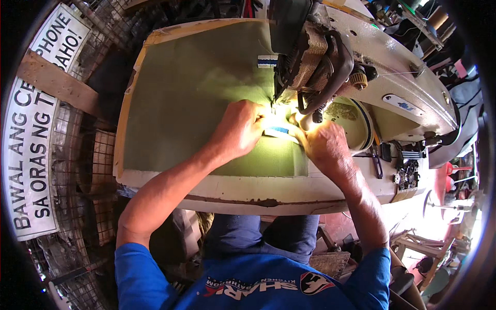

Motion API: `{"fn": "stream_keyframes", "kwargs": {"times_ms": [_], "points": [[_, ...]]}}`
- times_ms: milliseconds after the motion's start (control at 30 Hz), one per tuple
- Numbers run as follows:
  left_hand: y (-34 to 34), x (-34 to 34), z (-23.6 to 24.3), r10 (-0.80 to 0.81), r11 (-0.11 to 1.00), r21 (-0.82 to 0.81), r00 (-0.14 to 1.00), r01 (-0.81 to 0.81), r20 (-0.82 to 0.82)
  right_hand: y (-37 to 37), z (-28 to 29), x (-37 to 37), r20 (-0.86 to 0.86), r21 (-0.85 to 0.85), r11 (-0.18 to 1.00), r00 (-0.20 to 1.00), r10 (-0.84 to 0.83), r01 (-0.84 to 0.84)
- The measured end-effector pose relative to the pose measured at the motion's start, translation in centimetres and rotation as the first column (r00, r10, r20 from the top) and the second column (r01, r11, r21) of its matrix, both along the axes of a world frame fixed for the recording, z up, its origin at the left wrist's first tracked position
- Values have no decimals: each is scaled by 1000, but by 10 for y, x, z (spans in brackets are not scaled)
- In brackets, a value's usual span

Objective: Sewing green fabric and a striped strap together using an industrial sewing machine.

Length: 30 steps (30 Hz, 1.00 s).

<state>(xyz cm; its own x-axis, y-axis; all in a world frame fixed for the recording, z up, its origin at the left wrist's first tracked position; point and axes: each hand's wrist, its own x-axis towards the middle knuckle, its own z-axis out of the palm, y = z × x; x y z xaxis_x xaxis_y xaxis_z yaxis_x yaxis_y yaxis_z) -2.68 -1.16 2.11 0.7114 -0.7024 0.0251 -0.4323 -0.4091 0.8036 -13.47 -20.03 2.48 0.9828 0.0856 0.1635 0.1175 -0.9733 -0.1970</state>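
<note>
A blue-and-white strip lies in the bright lamplight close to the sewing machine's needle area. My left hand is closed at the strip's left side, with its fingertips near the needle. On the other side, my right hand has its fingers closed on the strip's right end. Glare and my own knuckles hide part of the fingertips. Beneath both hands spreads a flat green sheet. A second short blue-and-white strip sits farther back on the sheet, beside the machine head.
The sewing machine fills the back right of the pale table. A dark-and-white band curves beside its arm. Small dark tools and metal parts lie at the right. Wire mesh and a sign stand left.
</note>
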Motion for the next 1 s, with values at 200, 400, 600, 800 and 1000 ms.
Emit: {"fn": "stream_keyframes", "kwargs": {"times_ms": [200,400,600,800,1000], "points": [[-4,2,-2,-54,998,29,986,50,158,-7,-16,13,301,-71,969,921,247,-237],[-7,-4,-15,-9,1000,26,927,-1,375,-8,-24,11,331,127,918,889,317,-375],[-6,-8,-22,80,992,-116,945,-45,317,-7,-26,16,254,200,932,935,249,-302],[-1,6,-20,-23,987,-116,803,115,595,-8,-30,18,348,213,917,904,250,-336],[3,13,-16,-147,966,-64,730,253,667,-12,-27,15,238,194,939,942,236,-284]]}}
